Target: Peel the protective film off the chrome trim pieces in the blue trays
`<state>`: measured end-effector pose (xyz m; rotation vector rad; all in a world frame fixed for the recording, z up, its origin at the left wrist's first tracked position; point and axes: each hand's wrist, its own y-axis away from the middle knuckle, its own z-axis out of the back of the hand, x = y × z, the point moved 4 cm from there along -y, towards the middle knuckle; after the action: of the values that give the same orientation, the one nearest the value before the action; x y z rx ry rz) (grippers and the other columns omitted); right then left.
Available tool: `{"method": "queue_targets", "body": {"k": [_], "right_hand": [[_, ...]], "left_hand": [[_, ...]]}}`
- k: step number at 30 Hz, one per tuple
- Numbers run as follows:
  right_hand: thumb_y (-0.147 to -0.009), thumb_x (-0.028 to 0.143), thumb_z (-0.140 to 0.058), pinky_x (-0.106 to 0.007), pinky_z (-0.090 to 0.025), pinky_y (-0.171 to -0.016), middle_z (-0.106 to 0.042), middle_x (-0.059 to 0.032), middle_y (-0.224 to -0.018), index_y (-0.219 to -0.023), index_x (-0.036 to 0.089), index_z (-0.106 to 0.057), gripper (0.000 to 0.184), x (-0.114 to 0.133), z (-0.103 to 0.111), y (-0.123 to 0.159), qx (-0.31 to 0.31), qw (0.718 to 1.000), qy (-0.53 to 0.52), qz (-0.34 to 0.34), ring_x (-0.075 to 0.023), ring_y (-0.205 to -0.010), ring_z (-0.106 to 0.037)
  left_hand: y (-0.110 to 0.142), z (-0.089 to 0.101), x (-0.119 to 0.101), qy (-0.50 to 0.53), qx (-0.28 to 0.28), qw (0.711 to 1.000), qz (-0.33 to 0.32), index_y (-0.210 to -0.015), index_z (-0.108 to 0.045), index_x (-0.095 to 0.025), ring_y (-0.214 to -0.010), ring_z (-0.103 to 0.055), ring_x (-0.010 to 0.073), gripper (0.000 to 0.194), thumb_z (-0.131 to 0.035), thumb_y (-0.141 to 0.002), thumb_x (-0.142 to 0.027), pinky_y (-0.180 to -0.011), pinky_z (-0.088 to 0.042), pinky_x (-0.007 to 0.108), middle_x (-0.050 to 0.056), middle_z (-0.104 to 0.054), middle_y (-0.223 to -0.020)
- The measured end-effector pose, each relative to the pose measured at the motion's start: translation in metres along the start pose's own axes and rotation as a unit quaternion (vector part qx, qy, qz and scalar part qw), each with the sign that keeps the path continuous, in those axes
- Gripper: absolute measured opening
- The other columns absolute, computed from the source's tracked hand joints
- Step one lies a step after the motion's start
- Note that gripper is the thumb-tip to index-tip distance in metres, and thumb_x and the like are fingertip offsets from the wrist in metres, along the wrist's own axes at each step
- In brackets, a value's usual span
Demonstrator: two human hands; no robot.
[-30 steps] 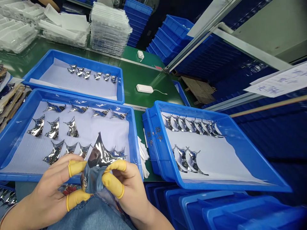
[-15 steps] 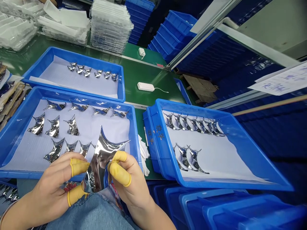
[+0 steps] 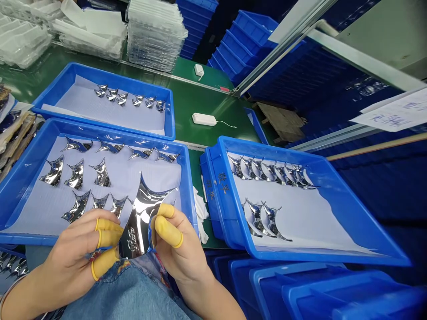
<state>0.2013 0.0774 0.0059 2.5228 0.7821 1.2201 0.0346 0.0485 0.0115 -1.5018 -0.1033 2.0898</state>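
Between my two hands is a shiny chrome curved metal piece (image 3: 142,218) with pointed corners and raised script lettering near its lower end. My left hand (image 3: 80,249), with yellow finger cots, pinches its lower left edge. On its right edge the cotted thumb and fingers of my right hand (image 3: 182,242) are closed. Behind the piece stands a blue tray (image 3: 20,195) lined with white paper, where several similar chrome pieces (image 3: 75,173) lie in rows. The held piece hides part of that tray's front row.
At right, a blue tray (image 3: 363,209) on another holds more chrome pieces (image 3: 256,215). A farther blue tray (image 3: 123,80) carries small chrome parts. A white power strip (image 3: 204,119) lies on the green table (image 3: 183,98). White gloves (image 3: 201,213) lie between trays. Clear plastic trays (image 3: 155,35) are stacked behind.
The chrome piece has tilted slightly in my hands, so its reflections differ and the lettering now reads more clearly. Both hands keep their grip. The camera view has shifted a little.
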Motion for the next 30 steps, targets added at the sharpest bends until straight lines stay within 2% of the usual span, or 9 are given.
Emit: {"method": "queue_targets", "body": {"k": [5, 8, 13, 17, 24, 27, 30], "right_hand": [[-0.068, 0.042, -0.088, -0.023, -0.041, -0.059, -0.06, 0.0024, -0.062, -0.073, 0.018, -0.071, 0.03, -0.003, 0.002, -0.006, 0.002, 1.0, -0.005, 0.011, -0.0095, -0.055, -0.049], [-0.064, 0.04, -0.091, -0.021, -0.04, -0.059, -0.062, 0.0023, -0.063, -0.072, 0.017, -0.07, 0.032, -0.012, 0.006, -0.013, -0.011, 1.0, -0.025, -0.016, -0.009, -0.057, -0.05], [-0.056, 0.037, -0.094, -0.019, -0.042, -0.057, -0.061, 0.0026, -0.063, -0.072, 0.015, -0.07, 0.036, -0.036, 0.007, -0.019, -0.034, 0.991, -0.063, -0.117, -0.0085, -0.058, -0.051], [-0.057, 0.036, -0.093, -0.022, -0.048, -0.063, -0.062, 0.0019, -0.063, -0.074, 0.015, -0.073, 0.033, -0.047, 0.003, -0.019, -0.021, 0.984, -0.079, -0.159, -0.0107, -0.06, -0.055], [-0.056, 0.036, -0.094, -0.021, -0.047, -0.06, -0.064, 0.001, -0.065, -0.076, 0.014, -0.074, 0.035, -0.047, 0.003, -0.019, -0.025, 0.985, -0.075, -0.154, -0.0108, -0.061, -0.057], [-0.057, 0.036, -0.094, -0.019, -0.045, -0.059, -0.064, 0.0015, -0.065, -0.073, 0.014, -0.073, 0.034, -0.041, 0.007, -0.02, -0.037, 0.99, -0.067, -0.12, -0.0086, -0.059, -0.053], [-0.056, 0.035, -0.095, -0.019, -0.043, -0.059, -0.065, 0.0018, -0.064, -0.07, 0.015, -0.072, 0.033, -0.031, 0.012, -0.019, -0.046, 0.994, -0.058, -0.081, -0.0084, -0.058, -0.052]], "left_hand": [[0.006, -0.001, -0.002, 0.059, -0.018, 0.998, -0.011, -0.107, -0.061, -0.022, -0.089, -0.059, 0.0194, 0.032, -0.067, -0.082, -0.002, -0.082, -0.053, 0.035, 0.001, -0.068, -0.085], [0.006, -0.001, -0.004, 0.091, -0.031, 0.995, -0.004, -0.115, -0.059, -0.024, -0.088, -0.057, 0.0195, 0.042, -0.068, -0.081, -0.001, -0.08, -0.053, 0.036, 0.001, -0.066, -0.086], [-0.003, 0.001, -0.016, 0.076, -0.046, 0.996, -0.014, -0.103, -0.061, -0.022, -0.083, -0.057, 0.0177, 0.025, -0.065, -0.086, -0.004, -0.073, -0.053, 0.032, 0.0, -0.061, -0.075], [-0.011, 0.001, -0.02, 0.053, -0.067, 0.996, -0.017, -0.096, -0.06, -0.02, -0.082, -0.056, 0.0157, 0.012, -0.061, -0.091, -0.009, -0.071, -0.054, 0.028, 0.0, -0.061, -0.073], [-0.012, 0.001, -0.022, 0.041, -0.09, 0.995, -0.005, -0.095, -0.062, -0.02, -0.079, -0.058, 0.0148, 0.007, -0.061, -0.092, -0.013, -0.068, -0.055, 0.026, 0.001, -0.062, -0.073], [-0.01, 0.001, -0.022, 0.04, -0.085, 0.996, -0.005, -0.085, -0.061, -0.02, -0.076, -0.059, 0.0158, 0.008, -0.063, -0.092, -0.016, -0.066, -0.056, 0.027, 0.001, -0.062, -0.069], [-0.007, 0.003, -0.018, 0.034, -0.08, 0.996, 0.0, -0.088, -0.062, -0.021, -0.075, -0.059, 0.0164, 0.007, -0.064, -0.09, -0.015, -0.065, -0.056, 0.028, 0.0, -0.063, -0.068]]}}
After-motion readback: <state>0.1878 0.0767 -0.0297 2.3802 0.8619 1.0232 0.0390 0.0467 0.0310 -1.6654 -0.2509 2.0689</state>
